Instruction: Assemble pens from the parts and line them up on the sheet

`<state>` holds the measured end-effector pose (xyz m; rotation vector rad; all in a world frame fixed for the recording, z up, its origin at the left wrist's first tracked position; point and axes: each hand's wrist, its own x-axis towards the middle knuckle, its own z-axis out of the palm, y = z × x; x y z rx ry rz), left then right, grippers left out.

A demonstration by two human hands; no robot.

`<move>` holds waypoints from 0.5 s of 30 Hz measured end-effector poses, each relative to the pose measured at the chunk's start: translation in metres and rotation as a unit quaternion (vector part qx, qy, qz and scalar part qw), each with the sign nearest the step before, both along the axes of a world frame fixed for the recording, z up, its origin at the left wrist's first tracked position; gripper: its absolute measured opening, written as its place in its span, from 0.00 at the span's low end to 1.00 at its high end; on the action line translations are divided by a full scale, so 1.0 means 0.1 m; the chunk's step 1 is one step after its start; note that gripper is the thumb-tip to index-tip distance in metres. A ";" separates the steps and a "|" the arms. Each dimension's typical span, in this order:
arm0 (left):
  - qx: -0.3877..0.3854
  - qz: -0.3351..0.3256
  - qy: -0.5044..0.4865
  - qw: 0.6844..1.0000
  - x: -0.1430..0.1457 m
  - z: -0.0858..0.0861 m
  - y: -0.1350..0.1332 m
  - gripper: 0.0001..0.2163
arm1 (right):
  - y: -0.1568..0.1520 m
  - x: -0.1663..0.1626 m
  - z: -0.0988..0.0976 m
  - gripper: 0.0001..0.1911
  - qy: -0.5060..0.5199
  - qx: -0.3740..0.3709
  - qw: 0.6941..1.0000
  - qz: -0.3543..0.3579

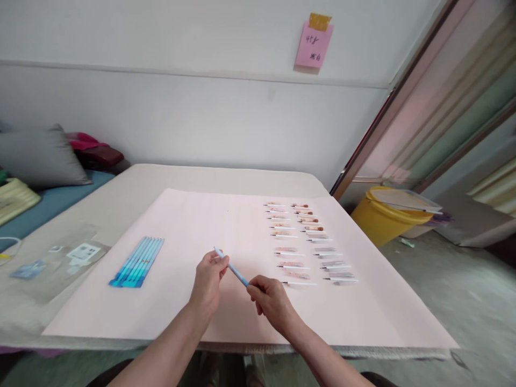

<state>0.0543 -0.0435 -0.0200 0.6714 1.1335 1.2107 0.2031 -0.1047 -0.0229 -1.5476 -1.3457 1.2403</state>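
Above the middle of a smooth, pale pink sheet, one slim, light blue pen slants between two bare hands. The left hand pinches its far, pointed end and the right hand its near end, so each grip is clamped on the pen. The work looks partway along, judging by the layout: to the right, slim white sticks with dark tips lie in two columns, with reddish, brown or greyish strips beside them; the pen has yet to be set down. To the left, a neat row of bright blue pens lies well apart from the hands. The sheet covers much of a cream tabletop, which also carries a crumpled, clear plastic bag. Beyond are a white wall with a taped pink note, a grey cushion at left and a yellow bin at right.
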 end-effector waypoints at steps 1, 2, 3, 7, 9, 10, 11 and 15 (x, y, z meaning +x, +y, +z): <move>0.004 -0.003 -0.006 1.000 0.00 0.00 0.00 0.14 | 0.00 0.00 0.00 0.09 -0.002 -0.002 1.000 0.000; 0.007 -0.010 -0.014 1.000 0.00 0.00 0.01 0.15 | 0.00 0.00 0.00 0.09 -0.003 -0.004 1.000 -0.001; 0.008 -0.018 -0.022 1.000 0.00 0.00 0.01 0.16 | -0.01 0.00 0.00 0.09 -0.003 -0.004 1.000 -0.003; -0.007 -0.017 -0.013 1.000 0.00 0.00 0.00 0.14 | -0.01 -0.01 0.00 0.09 -0.001 0.007 1.000 -0.011; -0.006 0.000 -0.001 1.000 0.01 -0.01 0.00 0.13 | -0.01 -0.01 0.00 0.09 -0.002 0.008 1.000 -0.009; -0.004 0.005 -0.001 1.000 0.01 -0.02 -0.01 0.12 | 0.00 -0.01 0.00 0.09 -0.002 0.006 1.000 -0.007; -0.003 0.009 -0.005 1.000 0.01 -0.02 -0.01 0.13 | 0.00 -0.01 0.00 0.08 -0.002 0.004 1.000 -0.005; -0.009 0.011 -0.024 1.000 0.01 0.00 0.00 0.17 | 0.00 0.00 -0.01 0.08 0.007 -0.010 1.000 -0.008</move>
